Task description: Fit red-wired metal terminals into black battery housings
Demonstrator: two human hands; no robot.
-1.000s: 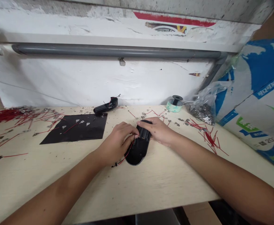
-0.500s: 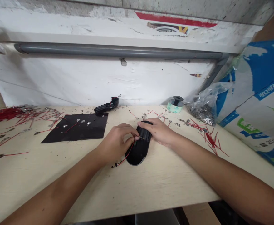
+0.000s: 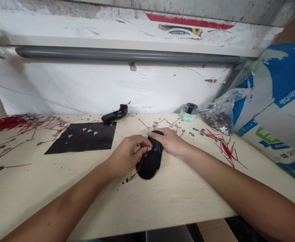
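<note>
A black plastic housing (image 3: 149, 168) with a rounded near end lies on the table in front of me, its hollow side up. My right hand (image 3: 169, 142) grips its far end, thumb over the top and fingers round the right side. At the housing's left edge, my left hand (image 3: 134, 151) is closed in a pinch with thumb and forefinger. What the fingertips hold is too small to make out. Thin red and black wires (image 3: 137, 170) run from beside those fingertips down past the housing's left edge, ending in a small connector (image 3: 125, 181).
A similar black housing (image 3: 114, 114) lies behind a black sheet (image 3: 84, 141) with metal tabs. Red wires (image 3: 8, 123) are heaped at left, more red wires (image 3: 229, 151) at right. A tape roll (image 3: 188, 113), a bag of metal parts (image 3: 219, 117) and a large carton (image 3: 278, 111) stand right.
The housing has shifted slightly toward me and to the right, both hands with it. The wire end has moved slightly right and down. Both hands keep much the same grip.
</note>
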